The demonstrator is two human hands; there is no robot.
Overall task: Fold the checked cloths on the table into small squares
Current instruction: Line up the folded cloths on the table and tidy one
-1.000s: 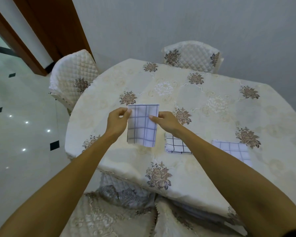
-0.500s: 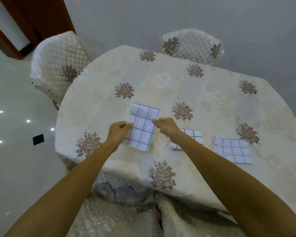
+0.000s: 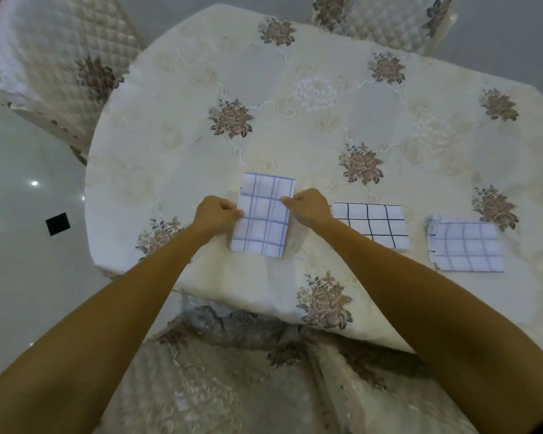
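A white cloth with blue checks (image 3: 264,227) lies folded into a narrow rectangle near the table's front edge. My left hand (image 3: 215,214) pinches its left edge about halfway along. My right hand (image 3: 308,206) pinches its right edge at the same height. To the right lies a folded white cloth with black checks (image 3: 373,222), partly hidden under my right forearm. Further right sits another folded blue-checked cloth (image 3: 466,247), flat on the table.
The table wears a cream tablecloth with brown flower prints (image 3: 295,126) that hangs over the front edge. Two quilted white chairs stand behind it, one at the far left (image 3: 60,54) and one at the far right (image 3: 386,20). Shiny floor lies to the left.
The blue-checked cloth was held up in the air and now lies flat on the table. Both hands came down with it and slid to the middle of its side edges.
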